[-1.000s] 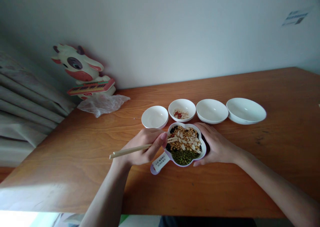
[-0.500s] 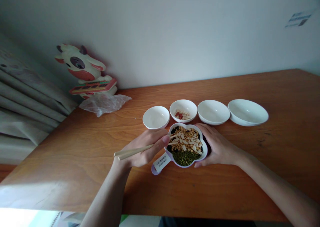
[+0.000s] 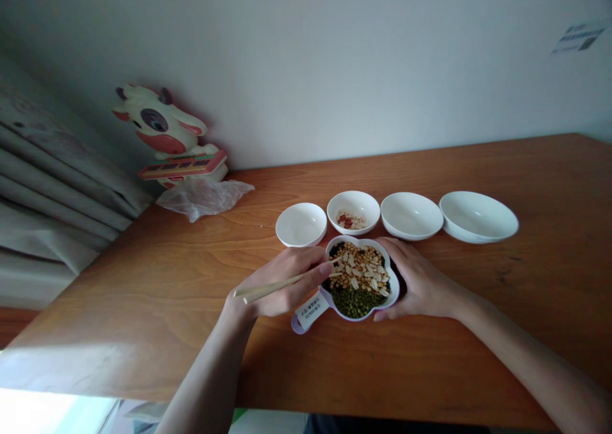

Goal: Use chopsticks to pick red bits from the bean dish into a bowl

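My left hand [image 3: 289, 282] is closed around a pair of wooden chopsticks [image 3: 268, 289], whose tips reach in among the peanuts at the left side of a lilac-rimmed, flower-shaped scoop. My right hand [image 3: 415, 281] grips this scoop [image 3: 394, 287] from its right side. Inside it lie pale peanut halves [image 3: 354, 283], yellow beans [image 3: 363, 253], green mung beans [image 3: 356, 303] and some black grains. The scoop's handle [image 3: 306, 316], with a printed white label, points down and left. Whether the chopsticks pinch a peanut I cannot tell.
Behind the scoop stands a row of white bowls; the second bowl [image 3: 354, 198] from the left holds peanuts and red bits. Further back on the left are a cow-shaped toy keyboard [image 3: 176, 147] and a crumpled plastic bag [image 3: 203, 198] on the wooden table [image 3: 143, 294].
The chopstick tips have shifted slightly right and their rear ends have risen a little. The whole view has slid a bit; the right hand keeps its hold on the scoop.
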`<state>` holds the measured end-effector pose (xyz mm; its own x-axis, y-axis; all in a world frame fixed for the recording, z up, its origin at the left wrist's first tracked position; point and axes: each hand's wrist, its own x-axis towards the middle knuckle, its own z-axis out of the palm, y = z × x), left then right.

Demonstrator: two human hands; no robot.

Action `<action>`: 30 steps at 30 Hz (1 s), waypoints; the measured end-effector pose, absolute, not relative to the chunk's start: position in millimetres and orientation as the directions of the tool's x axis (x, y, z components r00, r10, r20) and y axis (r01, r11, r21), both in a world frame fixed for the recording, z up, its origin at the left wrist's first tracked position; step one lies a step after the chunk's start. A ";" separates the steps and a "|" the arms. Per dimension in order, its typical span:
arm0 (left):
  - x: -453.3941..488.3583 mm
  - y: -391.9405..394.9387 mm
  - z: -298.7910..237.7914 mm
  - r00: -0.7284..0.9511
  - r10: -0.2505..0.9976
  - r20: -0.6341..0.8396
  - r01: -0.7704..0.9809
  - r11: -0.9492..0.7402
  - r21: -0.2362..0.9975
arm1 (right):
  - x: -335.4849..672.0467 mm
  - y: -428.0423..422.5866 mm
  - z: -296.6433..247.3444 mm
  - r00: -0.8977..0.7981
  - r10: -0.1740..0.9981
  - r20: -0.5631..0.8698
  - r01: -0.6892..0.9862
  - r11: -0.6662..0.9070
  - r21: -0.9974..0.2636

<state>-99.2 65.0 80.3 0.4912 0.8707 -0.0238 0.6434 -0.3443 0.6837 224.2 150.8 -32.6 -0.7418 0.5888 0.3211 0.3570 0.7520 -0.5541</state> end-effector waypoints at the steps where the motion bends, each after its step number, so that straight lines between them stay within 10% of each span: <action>1: -99.5 65.2 79.7 0.493 0.870 -0.022 0.640 -0.345 0.686 | 224.2 150.8 -32.5 -0.741 0.589 0.323 0.358 0.753 -0.552; 30: -100.9 66.2 80.1 0.467 0.884 -0.013 0.659 -0.338 0.672 | 224.8 150.4 -33.9 -0.738 0.592 0.323 0.361 0.751 -0.553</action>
<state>-100.9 66.2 80.1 0.4673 0.8840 -0.0133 0.6585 -0.3379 0.6724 224.8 150.4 -33.9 -0.7384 0.5919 0.3232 0.3606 0.7514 -0.5526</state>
